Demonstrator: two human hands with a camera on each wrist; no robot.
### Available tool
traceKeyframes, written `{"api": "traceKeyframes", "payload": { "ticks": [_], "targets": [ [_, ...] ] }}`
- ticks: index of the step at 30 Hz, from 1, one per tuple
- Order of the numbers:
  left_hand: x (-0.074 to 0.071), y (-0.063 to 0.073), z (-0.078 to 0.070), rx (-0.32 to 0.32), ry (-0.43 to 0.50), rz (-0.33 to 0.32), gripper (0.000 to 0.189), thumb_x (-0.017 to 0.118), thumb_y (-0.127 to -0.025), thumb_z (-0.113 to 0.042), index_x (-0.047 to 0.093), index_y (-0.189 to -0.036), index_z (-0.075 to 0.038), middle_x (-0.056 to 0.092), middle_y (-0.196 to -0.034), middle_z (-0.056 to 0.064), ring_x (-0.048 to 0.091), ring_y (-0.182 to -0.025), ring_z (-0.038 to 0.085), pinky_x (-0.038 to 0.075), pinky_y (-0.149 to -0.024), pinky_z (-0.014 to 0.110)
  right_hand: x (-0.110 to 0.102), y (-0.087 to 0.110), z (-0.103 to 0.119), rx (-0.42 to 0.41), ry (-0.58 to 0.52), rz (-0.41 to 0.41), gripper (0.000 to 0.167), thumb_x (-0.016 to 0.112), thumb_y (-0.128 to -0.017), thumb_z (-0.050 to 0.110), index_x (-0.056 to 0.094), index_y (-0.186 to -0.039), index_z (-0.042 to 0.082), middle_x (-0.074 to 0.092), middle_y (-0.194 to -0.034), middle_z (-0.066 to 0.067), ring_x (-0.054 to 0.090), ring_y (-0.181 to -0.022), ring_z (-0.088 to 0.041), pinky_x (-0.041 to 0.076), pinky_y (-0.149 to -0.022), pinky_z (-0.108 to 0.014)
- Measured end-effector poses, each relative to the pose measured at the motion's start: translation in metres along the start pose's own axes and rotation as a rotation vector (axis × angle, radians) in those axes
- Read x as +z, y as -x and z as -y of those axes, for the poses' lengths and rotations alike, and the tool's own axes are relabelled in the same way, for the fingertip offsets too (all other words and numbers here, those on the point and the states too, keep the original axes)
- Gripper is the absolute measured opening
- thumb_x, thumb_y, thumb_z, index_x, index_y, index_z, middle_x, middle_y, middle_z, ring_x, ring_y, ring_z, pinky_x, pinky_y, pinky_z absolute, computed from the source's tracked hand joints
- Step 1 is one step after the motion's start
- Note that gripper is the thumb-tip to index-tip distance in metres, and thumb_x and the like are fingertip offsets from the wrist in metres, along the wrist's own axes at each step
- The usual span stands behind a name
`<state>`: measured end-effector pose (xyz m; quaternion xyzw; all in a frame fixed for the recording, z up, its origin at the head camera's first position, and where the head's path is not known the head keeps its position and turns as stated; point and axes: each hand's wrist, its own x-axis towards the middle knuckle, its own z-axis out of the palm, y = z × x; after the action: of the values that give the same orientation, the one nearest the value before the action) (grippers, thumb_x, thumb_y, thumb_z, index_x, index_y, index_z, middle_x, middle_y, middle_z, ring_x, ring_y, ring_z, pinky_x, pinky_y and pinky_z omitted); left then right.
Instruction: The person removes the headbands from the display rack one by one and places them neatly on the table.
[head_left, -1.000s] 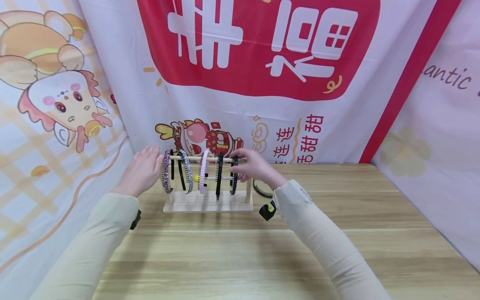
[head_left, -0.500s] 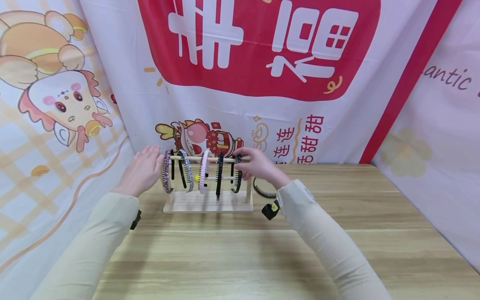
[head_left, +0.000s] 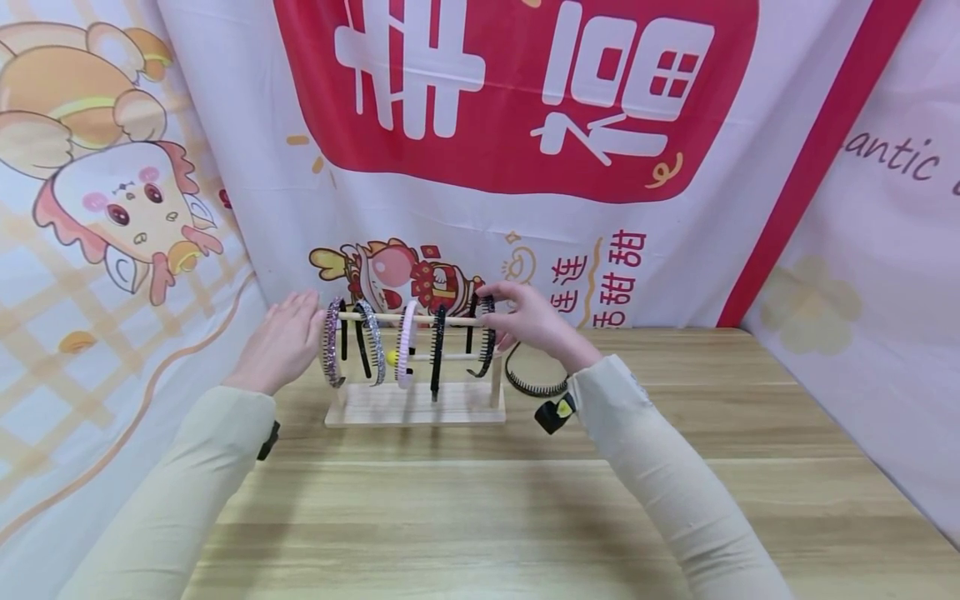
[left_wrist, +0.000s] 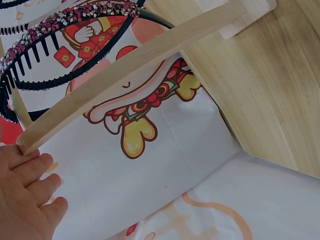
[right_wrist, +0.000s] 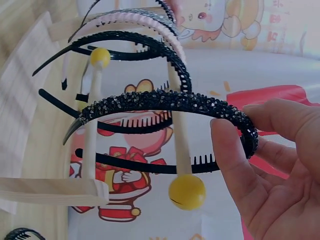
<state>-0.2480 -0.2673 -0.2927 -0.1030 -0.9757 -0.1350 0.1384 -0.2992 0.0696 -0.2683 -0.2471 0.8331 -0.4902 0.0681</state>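
Observation:
In the head view, my right hand (head_left: 536, 321) pinches a black beaded headband (head_left: 489, 337) near the right end of the top rod. In the right wrist view, thumb and fingers grip the beaded headband (right_wrist: 165, 100) at its curved top, close to the rod's yellow ball end (right_wrist: 187, 191). My left hand (head_left: 281, 342) has its fingers extended at the left end of the wooden headband rack (head_left: 420, 408). Its fingertips meet the top of the rack's post (left_wrist: 125, 75). A black headband (head_left: 437, 350), a pink one (head_left: 407, 346), a silver one (head_left: 373, 342) and a purple glittery one (head_left: 332, 346) hang along the rod.
Another black toothed headband (head_left: 536, 387) lies on the wooden table (head_left: 525, 517) right of the rack. A lower rod with a yellow ball (head_left: 392, 357) runs beneath the top one. Printed cloth (head_left: 675, 267) hangs close behind and at both sides.
My right hand has moved right along the top rod, sliding the black beaded headband toward the rod's right end. The left hand stays in place.

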Motion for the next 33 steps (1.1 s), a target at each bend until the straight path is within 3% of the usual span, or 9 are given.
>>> {"api": "traceKeyframes", "payload": {
  "ticks": [19, 33],
  "targets": [
    [-0.002, 0.0, 0.003, 0.005, -0.036, 0.018, 0.056, 0.017, -0.102, -0.03, 0.017, -0.142, 0.008, 0.018, -0.145, 0.028, 0.009, -0.133, 0.045, -0.001, -0.109, 0.051, -0.022, 0.012, 0.008, 0.001, -0.04, -0.012, 0.047, 0.061, -0.088, 0.009, 0.047, -0.133, 0.009, 0.048, -0.128, -0.012, 0.061, -0.067, -0.03, 0.056, -0.065, -0.041],
    [-0.002, 0.002, 0.001, -0.004, -0.039, 0.02, 0.056, 0.015, -0.102, -0.031, 0.016, -0.142, 0.009, 0.017, -0.145, 0.029, 0.009, -0.133, 0.045, -0.001, -0.109, 0.051, -0.04, 0.021, 0.013, 0.007, -0.065, -0.077, 0.043, 0.063, -0.088, 0.013, 0.051, -0.129, 0.012, 0.048, -0.128, -0.01, 0.062, -0.067, -0.028, 0.056, -0.063, -0.042]
  ]
}}
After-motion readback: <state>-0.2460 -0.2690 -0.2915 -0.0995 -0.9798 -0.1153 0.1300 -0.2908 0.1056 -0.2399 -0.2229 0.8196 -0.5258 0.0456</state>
